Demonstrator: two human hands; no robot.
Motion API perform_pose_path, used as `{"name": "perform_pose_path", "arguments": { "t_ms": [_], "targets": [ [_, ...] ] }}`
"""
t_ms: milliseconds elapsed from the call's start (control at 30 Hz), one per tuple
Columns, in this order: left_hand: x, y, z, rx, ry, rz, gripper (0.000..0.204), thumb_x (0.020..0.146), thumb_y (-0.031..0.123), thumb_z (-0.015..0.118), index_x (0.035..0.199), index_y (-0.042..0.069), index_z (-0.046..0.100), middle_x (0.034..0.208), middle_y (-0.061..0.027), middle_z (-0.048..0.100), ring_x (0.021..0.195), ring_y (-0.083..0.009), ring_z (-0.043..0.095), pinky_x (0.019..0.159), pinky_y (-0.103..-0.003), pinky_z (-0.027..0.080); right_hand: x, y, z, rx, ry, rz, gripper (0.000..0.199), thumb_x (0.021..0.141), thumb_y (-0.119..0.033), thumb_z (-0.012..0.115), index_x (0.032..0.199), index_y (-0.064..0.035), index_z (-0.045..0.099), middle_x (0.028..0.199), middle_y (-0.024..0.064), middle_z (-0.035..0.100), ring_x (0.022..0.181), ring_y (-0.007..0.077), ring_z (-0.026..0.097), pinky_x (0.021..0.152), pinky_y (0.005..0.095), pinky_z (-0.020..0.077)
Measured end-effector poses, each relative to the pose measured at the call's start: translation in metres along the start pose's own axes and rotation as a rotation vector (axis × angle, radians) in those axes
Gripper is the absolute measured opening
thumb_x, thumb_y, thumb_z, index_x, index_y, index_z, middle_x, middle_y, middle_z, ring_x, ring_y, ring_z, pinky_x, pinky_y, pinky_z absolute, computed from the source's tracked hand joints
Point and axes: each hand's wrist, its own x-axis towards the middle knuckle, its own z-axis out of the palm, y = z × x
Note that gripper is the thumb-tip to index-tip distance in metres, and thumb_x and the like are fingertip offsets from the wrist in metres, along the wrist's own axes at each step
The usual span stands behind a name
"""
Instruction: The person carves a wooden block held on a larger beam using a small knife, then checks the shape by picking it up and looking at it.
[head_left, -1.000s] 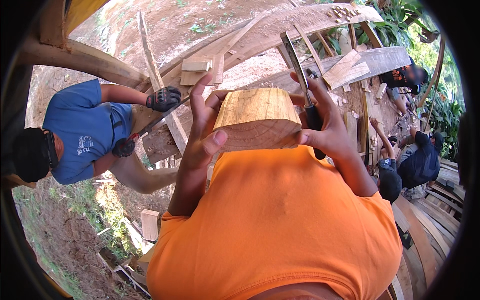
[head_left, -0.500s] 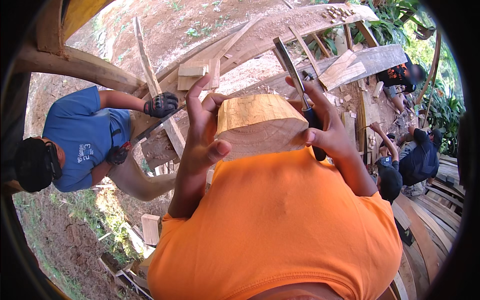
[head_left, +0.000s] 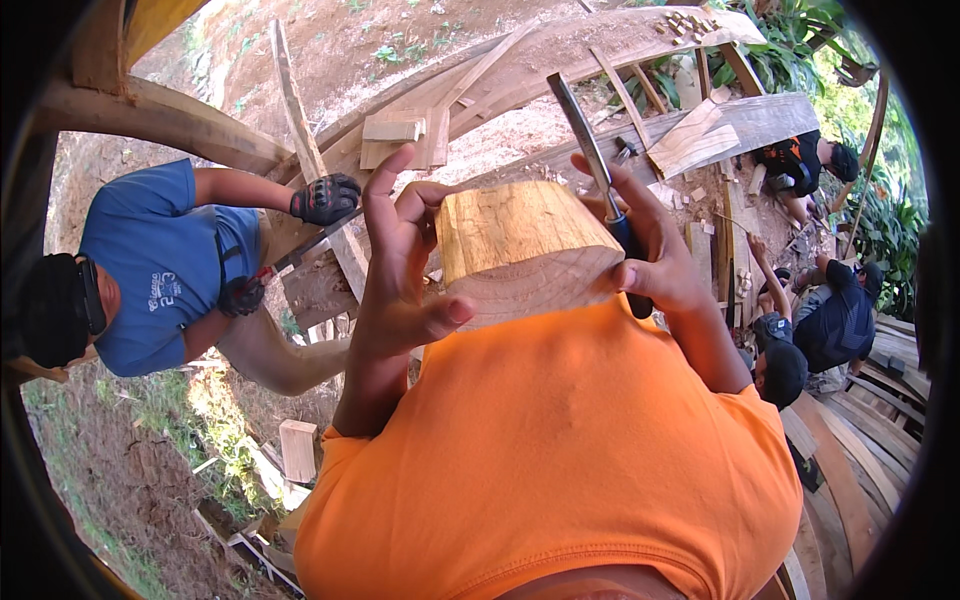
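The left hand (head_left: 395, 260) is spread at one end of the wood block (head_left: 530, 245). The right hand (head_left: 662, 255) pinches the other end and also holds a chisel (head_left: 582, 135).

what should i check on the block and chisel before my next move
1. Right hand thumb on the block: ok, at its right edge
2. Left hand grip firm: cannot tell, contact is unclear
3. Chisel held: ok, in the right hand
4. Chisel tip away from your chest: ok, it points outward
5. Gloves on: not ok, both hands bare
6. Block underside sound: cannot tell, hidden
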Motion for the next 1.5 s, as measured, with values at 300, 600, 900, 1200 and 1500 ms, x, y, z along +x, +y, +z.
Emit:
{"name": "perform_pose_path", "arguments": {
  "t_ms": [300,600,900,1200,1500],
  "targets": [
    [-0.003,-0.012,-0.009,0.559,0.007,0.411,0.137,0.062,0.026,0.099,0.161,0.003,0.007,0.146,-0.0277,0.045,0.132,-0.0348,0.053,0.113,-0.048,0.040,0.004,0.014,-0.014,-0.153,0.218,0.221,0.083,0.087,-0.025,0.084,0.157,-0.0073,0.042,0.117,0.0142,0.071,0.062,0.0048,0.055,0.055,0.0206,0.0456],
    [0.006,-0.021,-0.002,0.694,0.045,0.429,0.132,0.065,0.036,0.098,0.158,-0.002,0.014,0.133,-0.0237,0.050,0.125,-0.0309,0.054,0.108,-0.045,0.043,0.004,0.017,-0.011,-0.151,0.286,0.272,0.075,0.093,-0.026,0.079,0.156,-0.0074,0.043,0.095,0.0030,0.067,0.061,0.0061,0.054,0.053,0.0228,0.0448],
    [0.021,-0.029,0.018,0.610,0.066,0.223,0.122,0.068,0.036,0.094,0.156,-0.004,0.019,0.121,-0.0177,0.053,0.108,-0.0248,0.060,0.096,-0.039,0.049,-0.003,0.014,-0.030,-0.173,0.297,0.339,0.070,0.096,-0.026,0.078,0.155,-0.0065,0.044,0.087,0.0006,0.066,0.059,0.0052,0.052,0.051,0.0224,0.0437],
    [0.038,-0.172,-0.002,0.856,0.104,0.201,0.112,0.071,0.014,0.088,0.157,0.002,0.017,0.147,-0.0238,0.042,0.135,-0.0374,0.049,0.116,-0.050,0.039,-0.005,0.059,-0.102,-0.223,0.494,0.410,0.058,0.104,-0.031,0.066,0.153,-0.0080,0.046,0.111,0.0092,0.076,0.055,0.0024,0.051,0.050,0.0209,0.0466],
    [-0.028,-0.299,-0.072,1.398,0.022,-0.197,0.121,0.074,0.033,0.091,0.163,0.008,0.013,0.165,-0.0293,0.017,0.152,-0.0506,0.024,0.122,-0.057,0.032,-0.034,0.095,-0.147,-0.260,0.412,0.723,0.059,0.104,-0.034,0.066,0.154,-0.0092,0.046,0.104,0.0062,0.073,0.056,0.0027,0.052,0.050,0.0207,0.0469]
  ]
}}
